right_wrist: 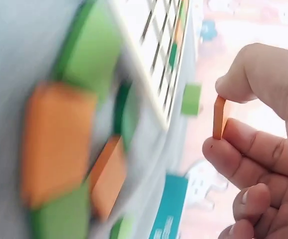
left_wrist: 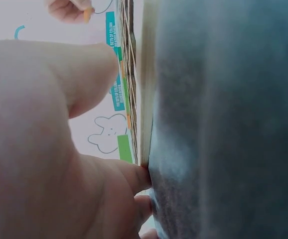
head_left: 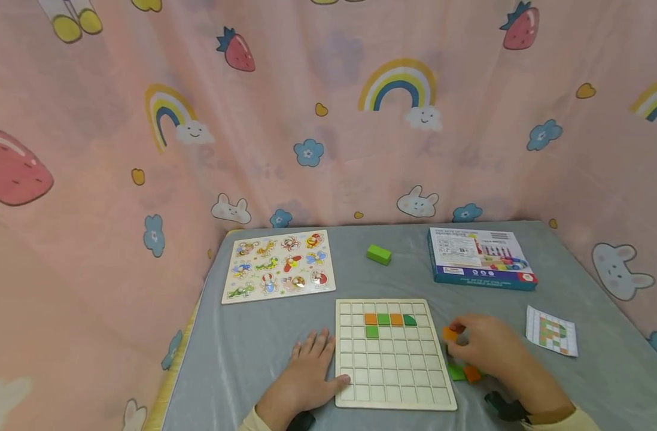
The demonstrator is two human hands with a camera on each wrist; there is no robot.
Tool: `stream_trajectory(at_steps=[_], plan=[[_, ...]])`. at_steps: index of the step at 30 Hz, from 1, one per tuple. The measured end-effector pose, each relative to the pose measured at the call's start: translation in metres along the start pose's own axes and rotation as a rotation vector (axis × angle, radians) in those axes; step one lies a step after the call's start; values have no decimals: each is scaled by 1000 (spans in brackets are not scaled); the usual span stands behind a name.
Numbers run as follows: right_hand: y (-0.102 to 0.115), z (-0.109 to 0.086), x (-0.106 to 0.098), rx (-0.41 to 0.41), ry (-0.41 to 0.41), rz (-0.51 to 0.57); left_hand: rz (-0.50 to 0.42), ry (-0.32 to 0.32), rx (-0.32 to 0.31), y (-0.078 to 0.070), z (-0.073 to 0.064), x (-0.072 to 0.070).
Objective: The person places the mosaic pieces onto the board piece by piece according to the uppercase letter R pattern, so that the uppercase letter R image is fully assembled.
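Note:
A wooden grid board point(head_left: 396, 378) lies in front of me, with orange and green square tiles and one rounded dark green tile point(head_left: 409, 321) set near its top. My left hand point(head_left: 309, 374) rests flat at the board's left side, its thumb over the edge and fingers spread on the cloth. Between thumb and fingertips, my right hand point(head_left: 487, 344) pinches a thin orange tile point(right_wrist: 218, 117), held up just right of the board. Below that hand, loose green tiles point(head_left: 456, 372) and orange tiles point(right_wrist: 59, 144) lie on the cloth, partly hidden in the head view.
A pattern card point(head_left: 551, 332) lies at the right. Farther back are an insect picture board point(head_left: 279, 266), a green block point(head_left: 379, 254) and a flat blue-edged box point(head_left: 481, 257). A printed pink curtain point(head_left: 328, 120) hangs behind the grey-covered table point(head_left: 242, 335).

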State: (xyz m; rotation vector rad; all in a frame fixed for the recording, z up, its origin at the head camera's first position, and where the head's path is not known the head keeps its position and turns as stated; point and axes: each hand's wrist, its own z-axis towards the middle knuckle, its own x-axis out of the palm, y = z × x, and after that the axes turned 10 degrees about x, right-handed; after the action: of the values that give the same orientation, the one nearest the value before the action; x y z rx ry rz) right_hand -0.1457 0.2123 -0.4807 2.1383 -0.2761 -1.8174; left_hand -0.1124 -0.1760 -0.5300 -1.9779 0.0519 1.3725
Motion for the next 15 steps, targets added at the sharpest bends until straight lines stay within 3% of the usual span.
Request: stream_trajectory(at_steps=[5, 9, 15], plan=[[33, 10, 9, -126, -15, 23, 26, 30, -28, -6, -1, -6], [56, 18, 20, -279, -37, 38, 52, 31, -31, -7, -2, -7], [85, 28, 41, -411, -56, -25, 64, 24, -32, -7, -1, -7]])
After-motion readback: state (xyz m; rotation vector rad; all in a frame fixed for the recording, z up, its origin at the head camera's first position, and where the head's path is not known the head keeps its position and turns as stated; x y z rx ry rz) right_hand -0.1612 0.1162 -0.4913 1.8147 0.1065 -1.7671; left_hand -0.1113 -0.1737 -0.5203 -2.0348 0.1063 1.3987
